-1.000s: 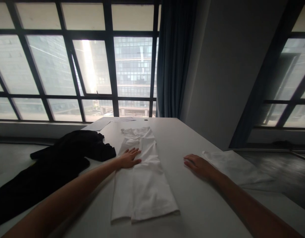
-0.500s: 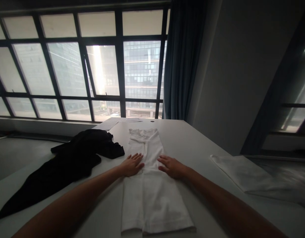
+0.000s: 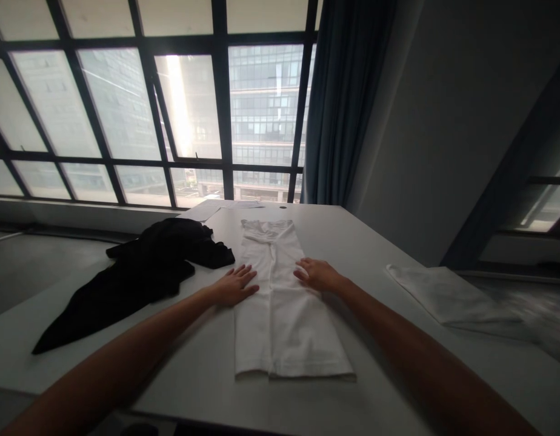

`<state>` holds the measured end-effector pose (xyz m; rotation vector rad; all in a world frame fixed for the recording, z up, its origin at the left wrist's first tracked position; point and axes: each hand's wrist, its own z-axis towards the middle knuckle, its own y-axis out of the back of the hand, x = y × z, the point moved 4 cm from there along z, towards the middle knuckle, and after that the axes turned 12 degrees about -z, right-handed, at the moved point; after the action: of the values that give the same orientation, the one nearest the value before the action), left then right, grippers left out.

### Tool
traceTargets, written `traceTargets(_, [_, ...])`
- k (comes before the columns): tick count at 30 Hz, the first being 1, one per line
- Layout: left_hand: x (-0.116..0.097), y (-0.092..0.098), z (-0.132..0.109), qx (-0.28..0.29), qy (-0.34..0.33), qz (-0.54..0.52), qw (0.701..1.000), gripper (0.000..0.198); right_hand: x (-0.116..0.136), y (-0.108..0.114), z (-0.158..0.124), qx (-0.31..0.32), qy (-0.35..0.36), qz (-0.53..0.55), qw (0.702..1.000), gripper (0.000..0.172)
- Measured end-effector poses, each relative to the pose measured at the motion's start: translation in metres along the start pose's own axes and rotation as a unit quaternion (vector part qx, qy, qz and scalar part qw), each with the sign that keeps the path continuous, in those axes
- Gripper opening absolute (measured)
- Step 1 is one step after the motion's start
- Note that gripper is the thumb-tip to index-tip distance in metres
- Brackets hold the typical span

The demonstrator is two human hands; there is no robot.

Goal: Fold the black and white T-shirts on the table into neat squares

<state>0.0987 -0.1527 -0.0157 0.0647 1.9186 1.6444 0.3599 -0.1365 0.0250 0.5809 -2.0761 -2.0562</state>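
A white garment (image 3: 284, 309), folded lengthwise into a long strip, lies flat on the white table (image 3: 353, 242) in front of me. My left hand (image 3: 234, 283) rests palm down on the strip's left edge with fingers stretched out. My right hand (image 3: 317, 274) lies on its right edge, fingers extended and pressed flat. Neither hand holds anything. Both hands sit about halfway along the strip.
A crumpled black garment (image 3: 139, 272) sprawls on the table to the left. A folded white cloth (image 3: 448, 293) lies at the right. Papers (image 3: 207, 209) sit at the far edge by the windows. A dark curtain (image 3: 343, 103) hangs behind.
My right hand came from the bare table at the right onto the garment's right edge. My left hand stayed on the left edge. The view shifted slightly.
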Motion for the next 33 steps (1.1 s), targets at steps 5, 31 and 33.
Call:
traceTargets(5, [0.012,0.017,0.031,-0.068,0.040,0.001,0.997,0.062,0.015,0.000,0.043,0.032,0.009,0.056,0.998,0.068])
traceTargets(31, [0.016,0.049,0.188,-0.138,0.003,0.119,0.983,0.036,0.006,-0.007,0.153,-0.087,-0.013,-0.024,0.996,0.048])
traceTargets(33, [0.009,0.037,0.154,-0.109,-0.019,0.110,0.988,0.037,0.009,-0.011,0.115,-0.073,0.019,-0.016,0.997,0.045])
